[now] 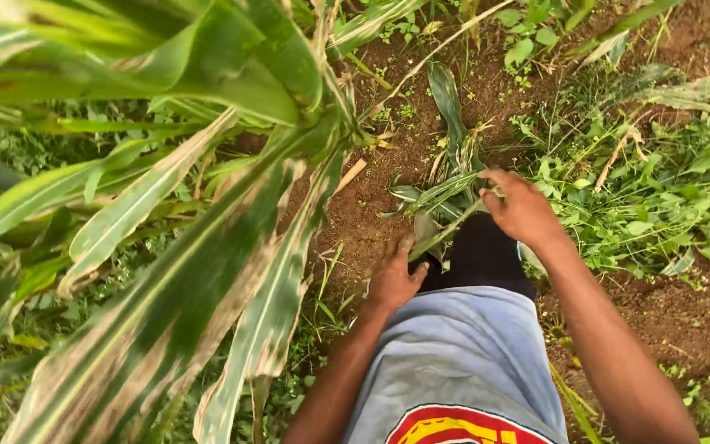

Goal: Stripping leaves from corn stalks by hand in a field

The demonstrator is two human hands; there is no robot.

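Both hands work one small maize plant (pixel 445 193) lying low over bare soil (pixel 371 205) in the middle of the scene. Right hand (pixel 521 207) is closed around a leaf bundle at the far end; left hand (pixel 394 275) is nearer, fingers curled loosely at a narrow leaf strip, grip uncertain. Judged light, limp and fibrous; leaves likely tear lengthwise, so the firmer stalk base seems the better hold. Stalk base and roots are hidden behind the leaves and the dark trouser leg (pixel 478 255). Tall striped maize leaves (pixel 207 247) block the left side. Cut weeds (pixel 643 197) lie right.
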